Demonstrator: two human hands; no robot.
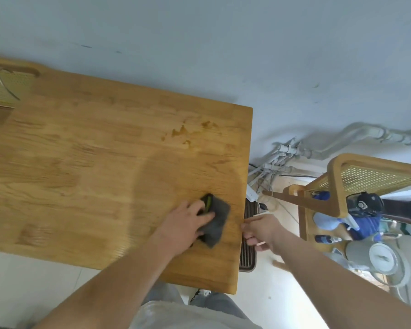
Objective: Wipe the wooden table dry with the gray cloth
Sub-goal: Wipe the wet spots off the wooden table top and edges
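Note:
The gray cloth (217, 220), with a dark fold and a green stripe, lies bunched on the wooden table (93, 162) near its right edge. My left hand (188, 222) presses down on it, thumb and fingers curled round its left part. Wet patches (183, 134) darken the wood farther back on the right. My right hand (259, 231) is at the table's right edge, its fingers curled round the rim of a dark ribbed tray (247, 255) held just below the tabletop.
A cane-backed wooden chair (356, 176) stands to the right, with a vacuum cleaner (375, 205), blue items and a white kettle (382, 257) by it. Pipes and cables (282, 157) run along the wall. Another cane chair back (5, 89) shows at the far left.

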